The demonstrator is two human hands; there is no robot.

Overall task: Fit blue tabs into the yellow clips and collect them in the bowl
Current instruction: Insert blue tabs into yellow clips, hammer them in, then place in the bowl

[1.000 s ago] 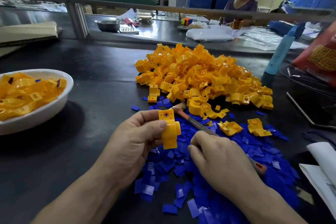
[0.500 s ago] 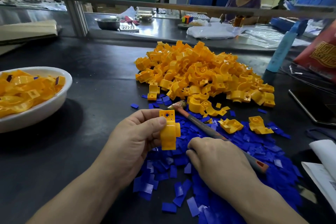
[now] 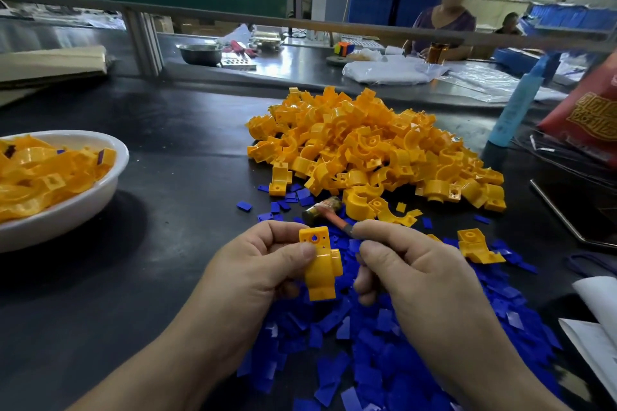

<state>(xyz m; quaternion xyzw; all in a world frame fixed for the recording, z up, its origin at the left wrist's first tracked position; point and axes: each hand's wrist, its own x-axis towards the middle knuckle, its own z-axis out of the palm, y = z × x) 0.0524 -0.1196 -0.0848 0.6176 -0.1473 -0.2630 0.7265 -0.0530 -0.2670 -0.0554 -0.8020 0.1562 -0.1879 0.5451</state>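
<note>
Risen off the tabs, right hand, curled round a hammer, sits beside the clip the left hand grips; bowl to its left looks half full, big pile beyond.

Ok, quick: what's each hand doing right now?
Left hand: holding a clip.
Right hand: fingers curled; cannot tell whether it holds anything.

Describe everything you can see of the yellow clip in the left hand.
The yellow clip is glossy plastic: a flat square top end with a drop-shaped opening showing blue and smaller round holes, a rounded bulge mid-body, a flat lower end. It stands upright, held over the blue tabs. The left hand pinches it, thumb on the front face, fingers behind. The right hand is close beside it.
</note>
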